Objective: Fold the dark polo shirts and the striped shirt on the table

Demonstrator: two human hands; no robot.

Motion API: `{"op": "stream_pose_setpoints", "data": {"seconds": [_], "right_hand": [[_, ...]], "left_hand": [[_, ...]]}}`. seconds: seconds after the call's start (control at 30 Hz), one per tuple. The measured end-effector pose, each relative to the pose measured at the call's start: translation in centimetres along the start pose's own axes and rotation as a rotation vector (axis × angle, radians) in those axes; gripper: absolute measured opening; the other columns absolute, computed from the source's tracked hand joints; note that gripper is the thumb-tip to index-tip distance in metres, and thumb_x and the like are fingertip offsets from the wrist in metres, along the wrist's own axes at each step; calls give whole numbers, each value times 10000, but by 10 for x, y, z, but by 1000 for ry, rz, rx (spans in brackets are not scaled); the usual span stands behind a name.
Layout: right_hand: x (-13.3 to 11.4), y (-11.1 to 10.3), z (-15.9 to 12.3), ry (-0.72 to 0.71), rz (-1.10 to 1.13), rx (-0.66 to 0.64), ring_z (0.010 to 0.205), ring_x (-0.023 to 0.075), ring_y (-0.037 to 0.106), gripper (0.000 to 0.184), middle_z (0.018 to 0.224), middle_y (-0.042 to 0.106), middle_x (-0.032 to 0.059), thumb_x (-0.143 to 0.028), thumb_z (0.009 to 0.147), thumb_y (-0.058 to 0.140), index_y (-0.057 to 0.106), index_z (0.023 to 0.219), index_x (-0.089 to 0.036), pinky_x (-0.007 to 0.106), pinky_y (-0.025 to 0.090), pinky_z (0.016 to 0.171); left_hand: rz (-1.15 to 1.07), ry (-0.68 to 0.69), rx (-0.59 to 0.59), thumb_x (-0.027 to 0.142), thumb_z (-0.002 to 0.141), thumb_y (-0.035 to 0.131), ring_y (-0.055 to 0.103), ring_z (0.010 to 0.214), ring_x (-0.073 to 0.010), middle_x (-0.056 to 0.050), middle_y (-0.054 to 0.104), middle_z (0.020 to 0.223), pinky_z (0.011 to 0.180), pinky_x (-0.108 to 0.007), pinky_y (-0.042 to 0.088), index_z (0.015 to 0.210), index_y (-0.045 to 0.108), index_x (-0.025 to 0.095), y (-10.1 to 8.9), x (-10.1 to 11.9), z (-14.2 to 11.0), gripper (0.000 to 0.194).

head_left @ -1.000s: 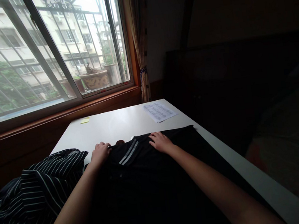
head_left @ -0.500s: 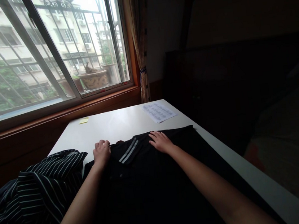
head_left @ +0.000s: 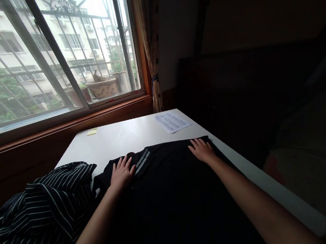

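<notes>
Because the black garment (head_left: 171,192) covers most of the near counter (head_left: 120,137), it likely lies there for a flat surface; near folds lost in shadow. Striped garment (head_left: 43,208) heaped just beside it on the left, probably set to the side for room. Farther up, both hands on the black cloth. Left hand (head_left: 122,172): palm down beside the grey stripes (head_left: 142,162), fingers fanned, grip apart, nothing pinched; seemingly pinning that part flat. Right hand (head_left: 202,149): near the garment's far right corner, grip also apart, fingers spread, looks like it presses the edge down. Wide hand spacing presumably helps stretch the fabric between. Round dark item (head_left: 130,154) peeks past the far edge by the left hand; mostly hidden, can't tell what. Beyond: printed sheets (head_left: 172,123) near the right edge, yellow note (head_left: 92,132) at the far left corner, both apart from cloth, so likely out of the way. Behind: window (head_left: 60,59), curtain (head_left: 150,40) tied, probably for light; pot (head_left: 102,89) outside the glass.
</notes>
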State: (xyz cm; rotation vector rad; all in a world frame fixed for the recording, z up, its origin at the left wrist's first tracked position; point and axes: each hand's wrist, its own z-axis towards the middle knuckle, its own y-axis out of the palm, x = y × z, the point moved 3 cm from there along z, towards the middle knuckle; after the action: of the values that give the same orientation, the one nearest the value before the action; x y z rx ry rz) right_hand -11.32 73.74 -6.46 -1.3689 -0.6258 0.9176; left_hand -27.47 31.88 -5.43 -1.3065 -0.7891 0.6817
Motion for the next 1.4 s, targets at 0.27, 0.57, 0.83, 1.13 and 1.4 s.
{"op": "stream_pose_setpoints", "data": {"seconds": [0.27, 0.57, 0.83, 1.13, 1.4], "right_hand": [[71, -10, -22, 124, -52, 166, 1362, 323, 430, 518, 1513, 462, 139, -422, 985, 402, 521, 1424, -174, 423, 362, 1105], [109, -20, -10, 419, 212, 30, 995, 317, 692, 388, 1073, 718, 152, -458, 844, 653, 702, 1098, -169, 376, 537, 793], [119, -24, -3, 434, 284, 3, 824, 244, 725, 240, 905, 759, 89, -394, 779, 709, 743, 898, -188, 285, 524, 669], [124, -28, -10, 436, 300, 77, 850, 284, 716, 212, 966, 764, 129, -319, 799, 642, 785, 900, -199, 318, 501, 683], [136, -27, -14, 408, 366, 80, 649, 208, 697, 200, 786, 754, 83, -321, 797, 652, 763, 885, -179, 269, 488, 595]], "left_hand": [[15, -25, -53, 569, 998, 272, 91, 1547, -305, -48, 151, 1678, 1195, -615, 123, 1572, 305, 285, 0, -2, 9, 641], [34, -26, -45, 536, 1009, 268, 92, 1547, -302, -59, 146, 1677, 1189, -625, 132, 1577, 290, 277, -3, -1, 8, 625], [61, -29, -62, 540, 1016, 225, 69, 1549, -293, -57, 112, 1680, 1195, -622, 133, 1586, 264, 253, -8, 2, 5, 639], [71, -45, -68, 571, 1011, 209, 64, 1550, -287, -36, 107, 1681, 1199, -615, 132, 1584, 267, 276, -5, 1, 7, 648], [56, -50, -70, 539, 1006, 265, 140, 1535, -343, -90, 180, 1670, 1135, -703, 201, 1564, 321, 265, -4, 0, 14, 624]]}}
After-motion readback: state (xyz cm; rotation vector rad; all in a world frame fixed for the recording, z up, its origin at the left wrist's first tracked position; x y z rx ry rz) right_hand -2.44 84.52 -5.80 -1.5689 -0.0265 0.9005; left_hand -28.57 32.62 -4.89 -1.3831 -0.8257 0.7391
